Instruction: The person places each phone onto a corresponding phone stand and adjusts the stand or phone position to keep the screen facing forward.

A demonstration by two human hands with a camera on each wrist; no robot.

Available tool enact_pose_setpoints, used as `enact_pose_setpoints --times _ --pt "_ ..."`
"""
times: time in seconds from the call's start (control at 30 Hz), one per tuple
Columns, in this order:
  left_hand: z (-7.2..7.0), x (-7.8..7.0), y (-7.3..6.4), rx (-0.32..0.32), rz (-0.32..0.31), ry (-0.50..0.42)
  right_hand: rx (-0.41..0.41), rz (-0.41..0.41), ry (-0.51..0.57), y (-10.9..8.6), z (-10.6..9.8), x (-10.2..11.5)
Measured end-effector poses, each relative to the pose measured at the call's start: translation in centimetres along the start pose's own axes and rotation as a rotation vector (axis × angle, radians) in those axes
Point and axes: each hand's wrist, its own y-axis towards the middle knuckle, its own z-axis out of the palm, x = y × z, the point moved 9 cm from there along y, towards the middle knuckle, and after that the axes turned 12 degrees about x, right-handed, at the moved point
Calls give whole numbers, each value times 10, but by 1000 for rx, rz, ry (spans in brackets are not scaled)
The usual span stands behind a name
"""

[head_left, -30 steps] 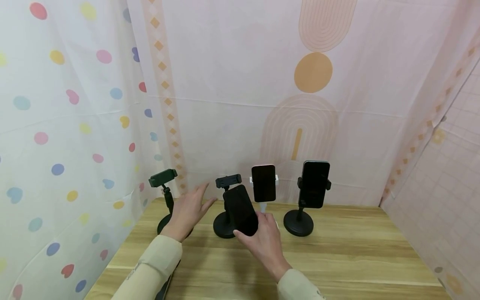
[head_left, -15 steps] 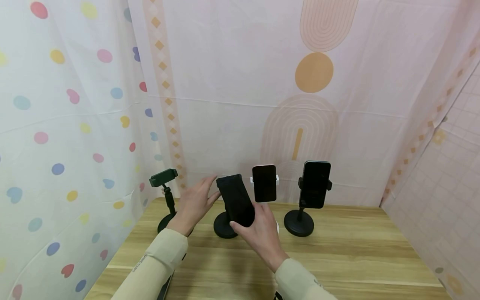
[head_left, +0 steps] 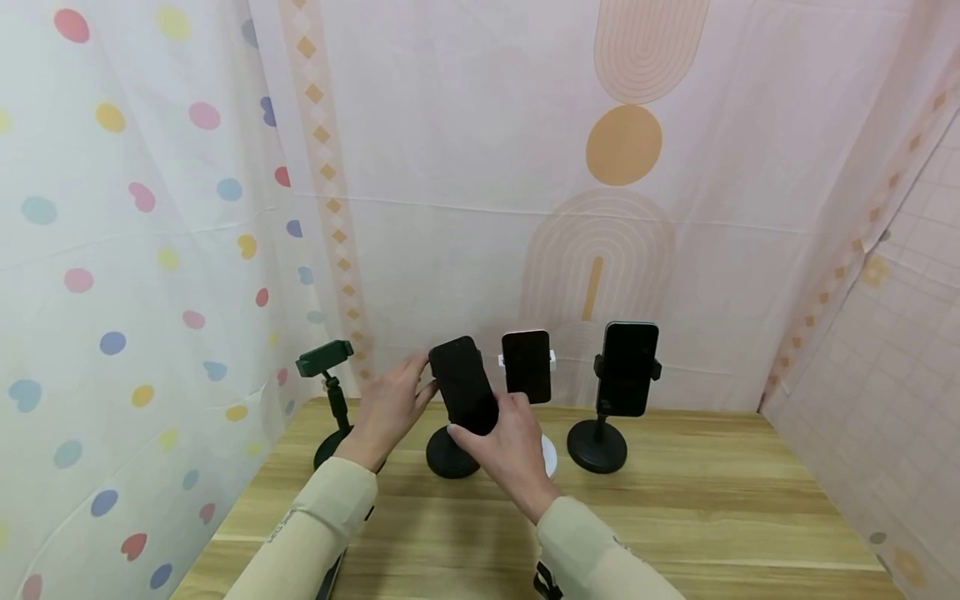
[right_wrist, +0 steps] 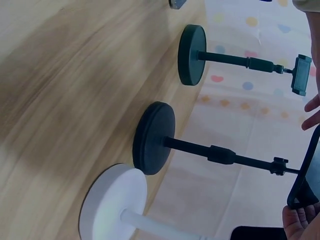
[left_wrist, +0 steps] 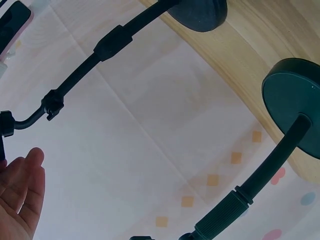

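- Holding the black phone [head_left: 461, 379] by its lower end: right hand [head_left: 512, 442], fingers curled round.
- Left hand [head_left: 386, 408]: fingers loosely extended beside the phone's upper corner; contact unclear.

Four stands [head_left: 452, 457] abreast on table [head_left: 697, 500]

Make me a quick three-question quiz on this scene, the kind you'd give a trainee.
1. Multiple choice: which hand grips the lower end of the tilted phone? A) left B) right C) neither
2. True or false: the green stand has no phone in its clamp.
3. Fill the blank: seen from the head view, between the black stand behind that phone and the rightmost black stand is a ____ stand.

Key:
1. B: the right hand grips it.
2. True.
3. White: the white stand, partly hidden by that hand.
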Motion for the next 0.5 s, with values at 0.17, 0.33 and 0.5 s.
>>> enact_pose_setpoints --times 0.17,0.33,0.5 --pt "0 0 2 -5 -4 -12 -9 10 30 5 0 2" --pt "-1 -1 2 -21 10 -11 -3 19 65 9 2 2" --pt "-3 -2 2 -35 23 -4 -2 11 80 12 2 6"
